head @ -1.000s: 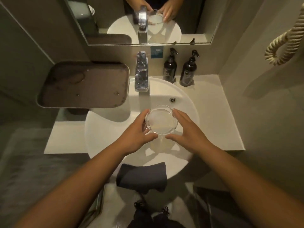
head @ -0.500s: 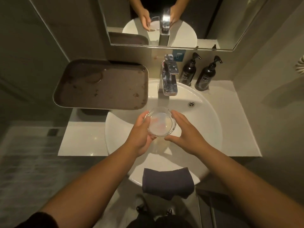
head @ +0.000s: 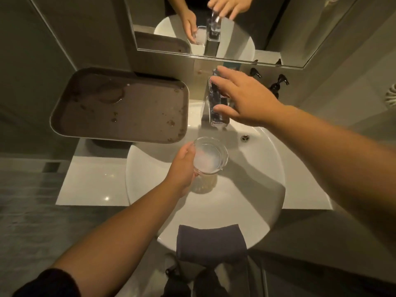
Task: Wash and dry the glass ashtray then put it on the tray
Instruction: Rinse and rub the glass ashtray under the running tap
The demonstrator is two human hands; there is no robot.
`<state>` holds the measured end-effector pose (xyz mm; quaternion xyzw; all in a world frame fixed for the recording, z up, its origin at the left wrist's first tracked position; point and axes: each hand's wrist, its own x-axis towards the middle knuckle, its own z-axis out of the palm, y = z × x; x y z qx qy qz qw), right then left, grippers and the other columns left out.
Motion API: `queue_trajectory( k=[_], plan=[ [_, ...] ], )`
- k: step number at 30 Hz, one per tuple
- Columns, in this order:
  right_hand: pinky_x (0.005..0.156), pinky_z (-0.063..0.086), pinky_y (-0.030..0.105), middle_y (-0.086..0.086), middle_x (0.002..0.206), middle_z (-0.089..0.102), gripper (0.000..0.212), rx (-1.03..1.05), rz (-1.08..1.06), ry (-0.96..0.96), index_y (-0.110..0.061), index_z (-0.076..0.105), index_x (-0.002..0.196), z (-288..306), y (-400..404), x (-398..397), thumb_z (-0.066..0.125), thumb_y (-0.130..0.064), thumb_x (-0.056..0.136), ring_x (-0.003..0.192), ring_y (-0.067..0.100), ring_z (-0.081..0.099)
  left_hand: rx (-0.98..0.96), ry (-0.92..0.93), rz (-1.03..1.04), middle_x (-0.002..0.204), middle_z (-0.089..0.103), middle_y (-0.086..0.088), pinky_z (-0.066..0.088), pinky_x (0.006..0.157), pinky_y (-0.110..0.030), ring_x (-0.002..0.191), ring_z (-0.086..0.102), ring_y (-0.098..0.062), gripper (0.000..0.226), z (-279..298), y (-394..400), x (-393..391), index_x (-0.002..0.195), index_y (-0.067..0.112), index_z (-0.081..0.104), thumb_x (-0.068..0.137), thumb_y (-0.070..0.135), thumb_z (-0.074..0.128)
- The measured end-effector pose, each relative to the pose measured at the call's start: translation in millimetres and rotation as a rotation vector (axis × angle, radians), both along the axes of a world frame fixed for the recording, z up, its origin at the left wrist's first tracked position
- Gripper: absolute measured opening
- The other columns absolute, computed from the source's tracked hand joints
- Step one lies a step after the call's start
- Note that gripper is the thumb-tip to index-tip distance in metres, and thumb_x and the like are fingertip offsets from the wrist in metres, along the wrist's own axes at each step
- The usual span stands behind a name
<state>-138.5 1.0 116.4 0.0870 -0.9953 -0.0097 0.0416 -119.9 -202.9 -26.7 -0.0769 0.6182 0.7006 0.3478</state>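
Note:
The round glass ashtray (head: 209, 156) is held over the white basin (head: 265, 159), with my left hand (head: 182, 168) gripping its left rim. Its inside looks cloudy white. My right hand (head: 246, 99) is stretched forward over the chrome tap (head: 216, 108), fingers spread around the tap's top, holding nothing. No water stream is visible under the spout. The brown tray (head: 120, 106) sits to the left of the tap, raised above the counter, with several spots and wet marks on it.
A dark folded cloth (head: 211, 243) hangs over the basin's front rim. Two dark pump bottles (head: 276, 86) stand behind my right hand against the wall. The mirror (head: 214, 24) above reflects both hands. White counter (head: 96, 181) flanks the basin.
My right hand has let go of the ashtray and moved up and forward onto the tap. The left hand now holds the ashtray alone. The camera view has shifted left.

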Motion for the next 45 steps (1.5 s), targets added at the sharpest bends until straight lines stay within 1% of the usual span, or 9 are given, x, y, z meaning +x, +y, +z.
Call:
queue_trajectory(
  k=[7, 11, 18, 23, 30, 34, 36, 41, 45],
  plan=[
    [0.094, 0.05, 0.053, 0.018, 0.136, 0.056, 0.035, 0.031, 0.129, 0.093, -0.009, 0.062, 0.119, -4.6, 3.4, -26.0, 0.047, -0.034, 0.1, 0.123, 0.04, 0.053, 0.025, 0.002, 0.05, 0.131, 0.059, 0.003, 0.053, 0.097, -0.043, 0.119, 0.058, -0.018, 0.032, -3.6, 16.4, -4.6, 0.13, 0.033, 0.054, 0.1, 0.043, 0.049],
    [0.093, 0.051, 0.049, 0.018, 0.128, 0.063, 0.042, -0.007, 0.122, 0.131, -0.009, 0.066, 0.109, -6.9, 4.6, -27.4, 0.039, -0.039, 0.1, 0.117, 0.04, 0.059, 0.03, 0.026, 0.045, 0.129, 0.059, 0.005, 0.055, 0.075, -0.029, 0.117, 0.058, -0.016, 0.029, -2.8, 25.2, -2.5, 0.128, 0.034, 0.054, 0.103, 0.039, 0.04],
    [0.09, 0.046, 0.038, 0.008, 0.127, 0.064, 0.027, -0.156, 0.046, 0.046, -0.018, 0.065, 0.116, 12.1, 5.2, -36.3, 0.048, -0.032, 0.1, 0.115, 0.031, 0.058, 0.016, 0.041, 0.03, 0.128, 0.062, 0.005, 0.055, 0.095, -0.045, 0.117, 0.061, -0.015, 0.035, -6.2, 30.3, -0.4, 0.125, 0.037, 0.058, 0.095, 0.047, 0.045],
    [0.081, 0.042, 0.033, 0.005, 0.122, 0.063, 0.024, -0.164, -0.005, -0.052, -0.023, 0.06, 0.122, 19.9, 4.8, -43.1, 0.05, -0.03, 0.101, 0.106, 0.027, 0.057, -0.014, 0.043, 0.016, 0.121, 0.068, 0.004, 0.058, 0.081, -0.035, 0.109, 0.066, -0.017, 0.032, -6.4, 23.5, 0.0, 0.128, 0.034, 0.056, 0.101, 0.043, 0.04],
    [0.108, 0.032, 0.032, 0.002, 0.154, 0.034, 0.061, -0.851, -0.469, 0.08, -0.021, 0.029, 0.151, -40.2, 2.1, 19.3, 0.054, -0.036, 0.097, 0.136, 0.014, 0.038, -0.013, 0.045, 0.009, 0.117, 0.067, 0.003, 0.053, 0.066, -0.024, 0.105, 0.065, -0.017, 0.019, -0.6, 21.5, -0.3, 0.115, 0.039, 0.055, 0.102, 0.038, 0.042],
    [0.078, 0.055, 0.039, 0.009, 0.122, 0.061, 0.037, -1.521, -0.849, -0.399, -0.016, 0.053, 0.129, -110.0, -28.5, 81.1, 0.053, -0.037, 0.099, 0.095, 0.022, 0.063, 0.032, 0.077, -0.044, 0.122, 0.066, -0.004, 0.055, 0.068, -0.027, 0.103, 0.067, -0.019, 0.033, -6.0, 22.0, 0.6, 0.118, 0.037, 0.056, 0.092, 0.018, 0.055],
    [0.062, 0.056, 0.038, 0.008, 0.092, 0.069, 0.018, -1.601, -0.844, -0.458, -0.013, 0.064, 0.108, -119.8, -42.3, 90.1, 0.053, -0.026, 0.1, 0.073, 0.023, 0.065, 0.004, 0.102, -0.097, 0.119, 0.067, -0.004, 0.058, 0.075, -0.035, 0.102, 0.068, -0.021, 0.049, -11.9, 23.3, 2.8, 0.117, 0.04, 0.057, 0.08, 0.008, 0.051],
    [0.059, 0.055, 0.054, 0.015, 0.068, 0.057, 0.027, -1.311, -0.831, -0.205, -0.012, 0.055, 0.068, -124.9, -45.3, 83.1, 0.044, -0.009, 0.092, 0.057, 0.028, 0.057, -0.598, 0.502, -0.331, 0.124, 0.06, -0.001, 0.052, 0.079, -0.038, 0.1, 0.061, -0.025, 0.046, -7.1, 27.2, 8.7, 0.132, 0.023, 0.047, 0.087, 0.026, 0.052],
    [0.056, 0.054, 0.048, 0.015, 0.06, 0.055, 0.032, -1.345, -0.854, -0.193, -0.012, 0.056, 0.06, -126.7, -43.9, 82.2, 0.039, -0.005, 0.087, 0.052, 0.026, 0.055, -0.849, 1.406, -0.497, 0.145, 0.048, -0.011, 0.036, 0.109, -0.05, 0.136, 0.039, -0.039, 0.049, -12.3, 13.6, 31.7, 0.14, 0.013, 0.043, 0.096, 0.035, 0.045]
  ],
)
